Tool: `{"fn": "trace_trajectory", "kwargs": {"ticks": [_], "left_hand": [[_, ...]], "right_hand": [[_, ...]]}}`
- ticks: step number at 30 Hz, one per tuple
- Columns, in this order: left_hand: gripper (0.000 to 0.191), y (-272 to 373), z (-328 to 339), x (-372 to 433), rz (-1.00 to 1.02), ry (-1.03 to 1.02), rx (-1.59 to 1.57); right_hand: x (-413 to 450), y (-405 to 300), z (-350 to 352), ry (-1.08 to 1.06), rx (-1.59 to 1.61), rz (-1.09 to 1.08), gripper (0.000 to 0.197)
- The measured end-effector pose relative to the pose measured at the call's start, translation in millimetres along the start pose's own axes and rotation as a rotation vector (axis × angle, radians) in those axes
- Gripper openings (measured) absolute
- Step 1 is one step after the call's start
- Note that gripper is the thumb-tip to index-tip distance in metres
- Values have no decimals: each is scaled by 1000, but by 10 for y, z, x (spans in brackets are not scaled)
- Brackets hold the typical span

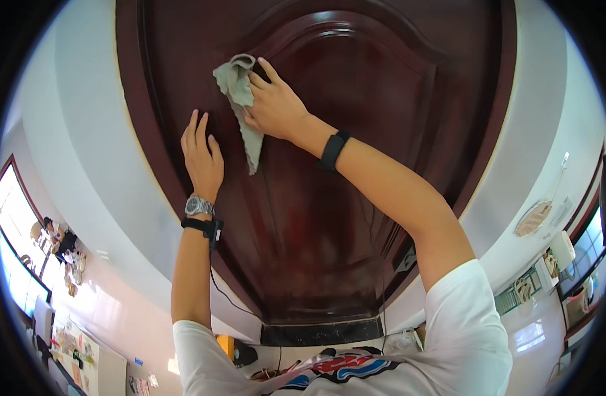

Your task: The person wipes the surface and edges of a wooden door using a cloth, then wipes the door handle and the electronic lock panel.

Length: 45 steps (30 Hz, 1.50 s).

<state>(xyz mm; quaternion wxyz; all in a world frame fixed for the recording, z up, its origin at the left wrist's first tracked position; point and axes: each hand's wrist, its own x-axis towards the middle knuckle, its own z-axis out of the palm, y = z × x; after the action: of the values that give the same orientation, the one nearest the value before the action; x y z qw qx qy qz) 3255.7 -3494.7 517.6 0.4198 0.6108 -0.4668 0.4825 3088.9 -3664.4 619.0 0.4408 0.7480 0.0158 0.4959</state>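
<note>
A dark red-brown panelled wooden door (372, 99) fills the middle of the view, with a raised arched moulding. My right hand (279, 101) grips a grey-green cloth (241, 86) against the door's upper left part. One end of the cloth curls up above my fingers and a pointed tail hangs below. Lower and to the left, my left hand (202, 153) is raised near the door with its fingers apart and nothing in it. Whether its fingertips touch the wood, I cannot tell. A metal watch (200, 205) and a black strap (204, 226) are on the left wrist; another black strap (335, 150) circles the right.
White walls flank the dark door frame (134, 74). A black threshold (322, 335) runs along the door's foot. Thin cables hang from both wrist straps. At the far left a person (60, 240) is near bright windows; a cluttered white table (92, 361) stands lower left. A shoe rack (521, 292) stands right.
</note>
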Motion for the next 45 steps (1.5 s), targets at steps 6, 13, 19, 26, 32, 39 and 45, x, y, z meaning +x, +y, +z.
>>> {"fn": "trace_trajectory", "kwargs": {"ticks": [6, 13, 19, 26, 32, 39, 45], "left_hand": [[60, -16, 79, 387, 48, 43, 65], [63, 80, 544, 430, -73, 173, -30], [62, 186, 753, 817, -116, 342, 42], [59, -335, 525, 957, -26, 321, 98], [59, -303, 557, 932, 70, 295, 92], [58, -120, 389, 1117, 60, 320, 123], [58, -30, 538, 1066, 52, 350, 51]], "right_hand": [[320, 811, -271, -156, 67, 34, 62], [-374, 1499, -417, -2, -92, 240, 66], [-1055, 2298, -888, -25, -44, 277, 67], [-1609, 2136, -914, -52, -14, 370, 72], [-2155, 2028, -998, -155, -154, 452, 66], [-2556, 1493, -1309, -404, 27, 542, 80], [-3171, 796, -1415, -614, 10, 559, 86]]}}
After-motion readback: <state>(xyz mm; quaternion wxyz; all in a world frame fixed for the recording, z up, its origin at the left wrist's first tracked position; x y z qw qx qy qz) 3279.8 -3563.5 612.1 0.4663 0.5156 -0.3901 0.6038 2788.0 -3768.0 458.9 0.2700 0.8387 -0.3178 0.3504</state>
